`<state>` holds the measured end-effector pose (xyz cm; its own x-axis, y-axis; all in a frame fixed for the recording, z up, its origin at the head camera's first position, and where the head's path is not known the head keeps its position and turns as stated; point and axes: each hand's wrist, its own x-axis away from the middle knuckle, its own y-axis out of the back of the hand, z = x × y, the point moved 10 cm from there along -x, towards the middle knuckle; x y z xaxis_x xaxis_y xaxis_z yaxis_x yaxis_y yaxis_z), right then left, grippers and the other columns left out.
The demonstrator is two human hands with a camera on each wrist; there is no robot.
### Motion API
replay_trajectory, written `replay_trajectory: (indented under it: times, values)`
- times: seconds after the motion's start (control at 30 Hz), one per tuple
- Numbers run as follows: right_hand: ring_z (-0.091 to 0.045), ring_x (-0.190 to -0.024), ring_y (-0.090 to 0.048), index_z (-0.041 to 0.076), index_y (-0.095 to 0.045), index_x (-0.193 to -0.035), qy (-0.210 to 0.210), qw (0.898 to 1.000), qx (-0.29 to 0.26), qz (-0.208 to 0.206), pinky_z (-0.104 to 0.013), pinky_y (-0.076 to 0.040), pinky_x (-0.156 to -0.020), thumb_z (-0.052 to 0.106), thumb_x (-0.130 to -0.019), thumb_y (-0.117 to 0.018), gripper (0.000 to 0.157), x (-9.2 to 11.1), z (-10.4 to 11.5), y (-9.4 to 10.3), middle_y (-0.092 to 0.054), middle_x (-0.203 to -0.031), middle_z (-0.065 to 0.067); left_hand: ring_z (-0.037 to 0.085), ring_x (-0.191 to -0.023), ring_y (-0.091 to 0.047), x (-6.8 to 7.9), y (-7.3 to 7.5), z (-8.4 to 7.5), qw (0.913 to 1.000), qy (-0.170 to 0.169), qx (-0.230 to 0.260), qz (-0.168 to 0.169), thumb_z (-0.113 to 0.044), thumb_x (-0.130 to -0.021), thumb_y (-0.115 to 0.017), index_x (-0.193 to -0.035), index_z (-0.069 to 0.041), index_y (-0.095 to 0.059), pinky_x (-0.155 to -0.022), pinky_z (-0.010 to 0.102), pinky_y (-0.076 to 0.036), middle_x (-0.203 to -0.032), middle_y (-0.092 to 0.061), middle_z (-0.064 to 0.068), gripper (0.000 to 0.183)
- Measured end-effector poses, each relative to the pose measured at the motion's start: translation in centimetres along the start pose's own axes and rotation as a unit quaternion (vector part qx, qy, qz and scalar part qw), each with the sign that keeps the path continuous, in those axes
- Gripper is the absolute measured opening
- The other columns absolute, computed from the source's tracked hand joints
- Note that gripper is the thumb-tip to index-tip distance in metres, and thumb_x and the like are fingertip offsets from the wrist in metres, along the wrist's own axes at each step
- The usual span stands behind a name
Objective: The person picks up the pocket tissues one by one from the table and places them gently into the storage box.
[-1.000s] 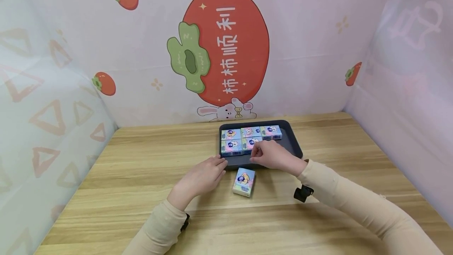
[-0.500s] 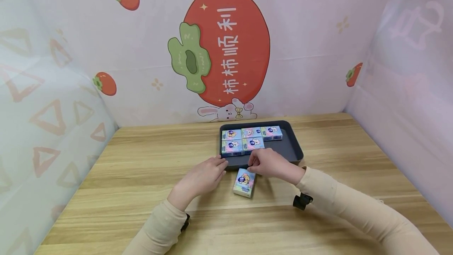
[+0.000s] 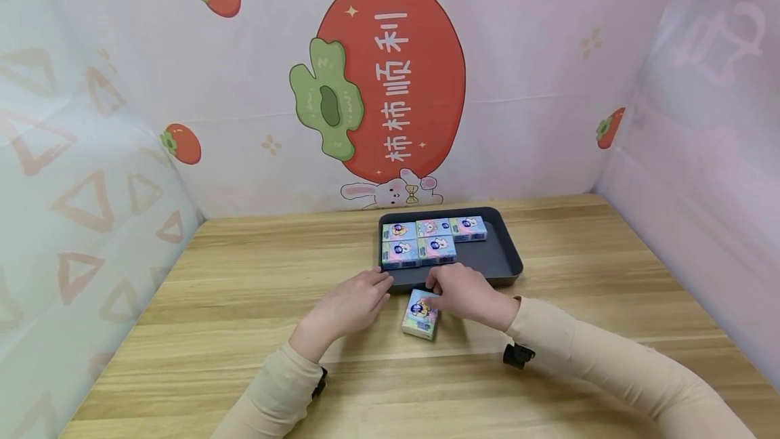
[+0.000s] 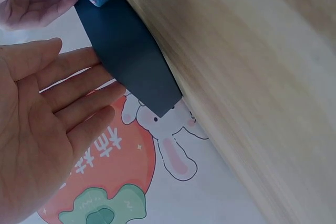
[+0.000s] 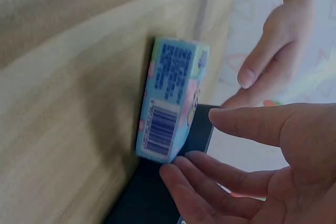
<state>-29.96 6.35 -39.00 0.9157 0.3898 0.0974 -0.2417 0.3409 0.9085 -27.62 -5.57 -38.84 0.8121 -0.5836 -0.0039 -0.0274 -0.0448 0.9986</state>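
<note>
A pocket tissue pack [image 3: 420, 316] with a cartoon print lies flat on the table, just in front of the dark grey tray [image 3: 420, 278]. My right hand [image 3: 469, 295] is over its far right corner. In the right wrist view, that hand's thumb and fingers stand apart, fingertips right by one end of the pack [image 5: 167, 98], whose barcode side shows. My left hand [image 3: 350, 303] has its fingers extended, fingertips at the tray's front left corner; the left wrist view shows them along the tray's side [image 4: 134, 56]. Several matching packs [image 3: 399, 253] lie in two rows inside the tray.
The wooden table [image 3: 256, 290] ends at a printed cloth backdrop [image 3: 518, 120] behind the tray, with cloth walls at both sides. Bare tray floor [image 3: 492, 255] shows right of the packs. A black wrist camera [image 3: 518, 356] sits under the right sleeve.
My right hand has left the packs in the tray and come down toward me, over the loose tissue pack's corner. My left hand and the packs have stayed put.
</note>
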Motion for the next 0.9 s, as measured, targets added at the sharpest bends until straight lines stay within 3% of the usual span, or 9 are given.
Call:
replay_trajectory:
  times: [0.37,0.6,0.9]
  values:
    - [-0.014,-0.075,-0.055,0.008,-0.068,-0.107,0.000,0.998,0.058,0.016,-0.033,-0.054,-0.066,0.038,-0.078,-0.077,0.043,0.5,0.4,-1.2,-0.066,-0.093,-0.003,0.028,-0.132,-0.046,0.0,0.0,0.0,1.0000,0.005,-0.003,0.007,-0.024,-0.101,-0.046,-0.133,-0.004,-0.054,-0.111,0.042,-0.039,-0.138,-0.052,0.013,0.039]
    - [-0.015,-0.081,-0.057,0.005,-0.064,-0.116,0.009,0.998,0.055,0.026,-0.034,-0.055,-0.070,0.034,-0.079,-0.077,0.049,0.9,0.7,-1.7,-0.065,-0.100,-0.006,0.028,-0.132,-0.045,0.0,-0.2,0.0,0.9999,0.007,-0.004,0.009,-0.025,-0.101,-0.045,-0.133,-0.004,-0.054,-0.111,0.042,-0.039,-0.138,-0.052,0.012,0.039]
    - [-0.018,-0.097,-0.059,0.002,-0.060,-0.122,0.036,0.998,0.033,0.051,-0.037,-0.054,-0.089,0.023,-0.082,-0.075,0.048,0.8,1.6,-2.4,-0.064,-0.114,-0.012,0.028,-0.132,-0.046,-0.1,-0.2,0.1,1.0000,0.005,-0.003,0.003,-0.023,-0.100,-0.046,-0.133,-0.004,-0.055,-0.110,0.042,-0.039,-0.138,-0.053,0.012,0.039]
